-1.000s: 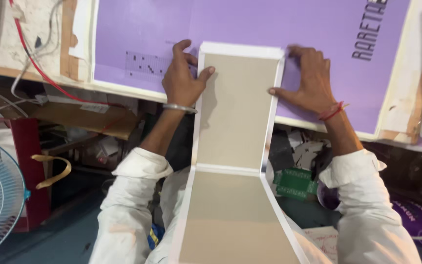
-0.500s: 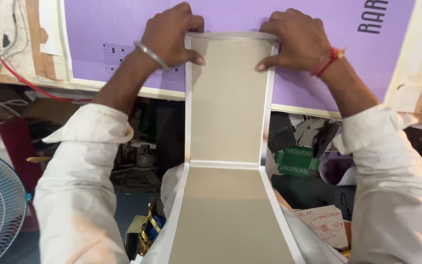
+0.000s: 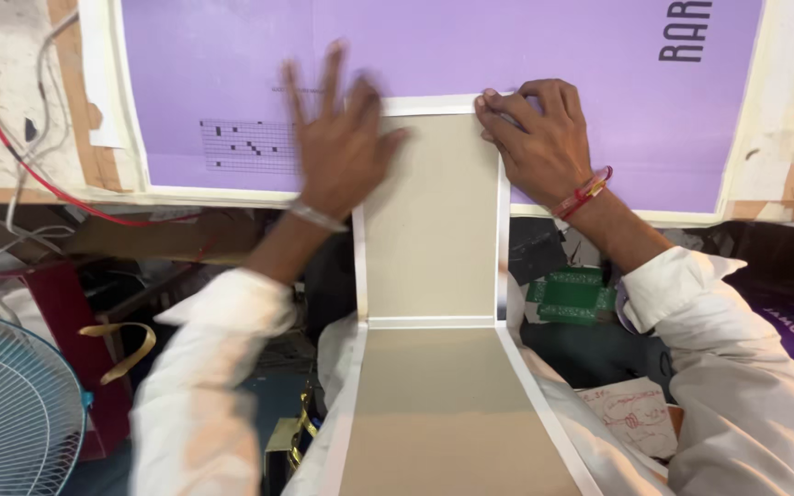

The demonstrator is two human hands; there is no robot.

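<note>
I am at the pressing-down step: the folded grey board panel with its white edging lies on the purple sheet, its far end at twelve o'clock and its hinge fold toward six, the lower panel running back to my lap. My right hand sits at one o'clock with fingers curled narrow, pinning the top right corner, while my left hand is blurred at eleven o'clock, fingers spread wide and holding nothing, over the top left corner. To my mind, the next move calls for a flat, even palm along that top white edge, with the right corner kept from shifting.
</note>
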